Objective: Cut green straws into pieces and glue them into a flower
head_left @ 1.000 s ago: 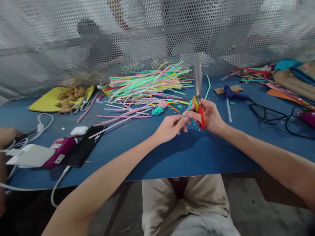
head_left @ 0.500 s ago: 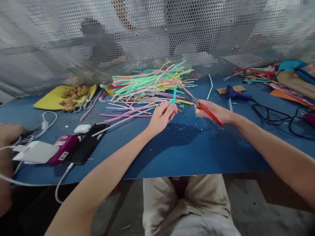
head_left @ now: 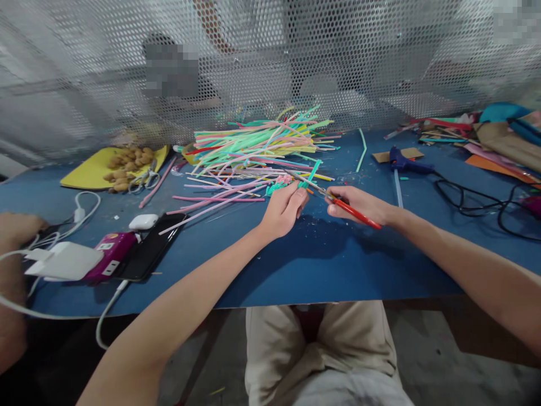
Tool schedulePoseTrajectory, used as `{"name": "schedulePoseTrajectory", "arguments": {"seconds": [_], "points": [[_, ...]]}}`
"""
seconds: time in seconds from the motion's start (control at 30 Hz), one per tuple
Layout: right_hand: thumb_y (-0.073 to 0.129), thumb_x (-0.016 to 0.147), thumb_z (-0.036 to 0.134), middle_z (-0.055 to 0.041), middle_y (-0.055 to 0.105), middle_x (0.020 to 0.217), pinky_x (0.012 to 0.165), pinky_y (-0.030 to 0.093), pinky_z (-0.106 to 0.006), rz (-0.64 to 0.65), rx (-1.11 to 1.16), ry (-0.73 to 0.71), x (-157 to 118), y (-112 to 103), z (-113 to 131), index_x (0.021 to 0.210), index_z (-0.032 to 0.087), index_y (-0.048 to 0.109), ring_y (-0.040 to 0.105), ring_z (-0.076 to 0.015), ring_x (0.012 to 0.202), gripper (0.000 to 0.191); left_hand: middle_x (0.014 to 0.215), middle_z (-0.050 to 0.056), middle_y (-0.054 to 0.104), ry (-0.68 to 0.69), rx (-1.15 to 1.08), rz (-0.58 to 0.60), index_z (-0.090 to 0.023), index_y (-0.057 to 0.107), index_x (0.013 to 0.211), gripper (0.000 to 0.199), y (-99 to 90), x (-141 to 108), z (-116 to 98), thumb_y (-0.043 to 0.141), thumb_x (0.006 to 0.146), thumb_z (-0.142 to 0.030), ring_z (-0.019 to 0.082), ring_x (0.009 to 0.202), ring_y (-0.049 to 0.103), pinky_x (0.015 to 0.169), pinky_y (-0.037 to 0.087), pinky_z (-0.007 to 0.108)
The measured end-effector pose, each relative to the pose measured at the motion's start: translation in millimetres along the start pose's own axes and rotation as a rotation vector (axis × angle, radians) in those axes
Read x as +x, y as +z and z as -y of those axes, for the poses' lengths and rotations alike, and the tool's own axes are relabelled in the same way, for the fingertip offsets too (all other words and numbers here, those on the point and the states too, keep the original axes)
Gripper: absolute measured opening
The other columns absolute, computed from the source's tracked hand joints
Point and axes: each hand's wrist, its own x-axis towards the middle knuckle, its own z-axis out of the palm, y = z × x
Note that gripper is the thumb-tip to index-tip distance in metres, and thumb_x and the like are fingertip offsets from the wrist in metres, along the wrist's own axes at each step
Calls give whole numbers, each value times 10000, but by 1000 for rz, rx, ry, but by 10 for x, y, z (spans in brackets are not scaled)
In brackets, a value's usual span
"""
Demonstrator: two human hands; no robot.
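My left hand point(head_left: 284, 210) is closed, pinching a teal pipe cleaner point(head_left: 315, 169) whose free end sticks up past the fingertips. Scissors with red handles point(head_left: 355, 212) are gripped in my right hand point(head_left: 357, 204). Their long metal blades point left and cross the teal strip close to my left fingers; whether they are parted is unclear. Just beyond my left knuckles is a small clump of teal and pink fuzzy pieces point(head_left: 282, 180); I cannot tell if it lies on the table or is held. Behind it lies a big pile of coloured pipe cleaners point(head_left: 253, 144).
Left on the blue table point(head_left: 296, 270) are a phone point(head_left: 147, 254), a purple power strip point(head_left: 112, 254) with cables, scissors point(head_left: 145, 179) and brown lumps point(head_left: 129, 163) on yellow sheets. A glue gun point(head_left: 408, 162) lies right. Another person's hand point(head_left: 19, 230) rests far left. Perforated metal stands behind.
The scissors have moved left and down, their blades now across the teal pipe cleaner. My left hand has tilted the strip rightward, and the teal and pink clump beyond it has come into view.
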Motion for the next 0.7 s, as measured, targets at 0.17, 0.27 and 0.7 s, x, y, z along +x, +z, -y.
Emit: {"name": "schedulePoseTrajectory", "arguments": {"seconds": [0.17, 0.27, 0.7], "points": [[660, 869, 687, 36, 384, 750, 547, 315, -275, 42, 48, -18, -28, 25, 46, 884, 226, 464, 340, -127, 647, 501, 607, -14, 423, 15, 56, -52, -218, 412, 683, 514, 0, -13, -39, 424, 1029, -598, 132, 561, 397, 591, 330, 315], [645, 870, 705, 30, 386, 782, 567, 338, -278, 50, 35, -34, -34, 30, 58, 904, 226, 459, 351, -132, 669, 515, 588, -21, 392, 45, 116, -52, -213, 414, 678, 511, -29, -9, -44, 423, 1034, -580, 127, 556, 353, 587, 289, 316], [610, 908, 680, 27, 390, 809, 608, 343, -306, 48, 36, -51, -38, 88, 10, 915, 230, 447, 348, -140, 685, 478, 575, -19, 407, 70, 206, -18, -217, 414, 684, 510, -74, -5, -33, 387, 1039, -583, 137, 555, 376, 599, 291, 319]]}}
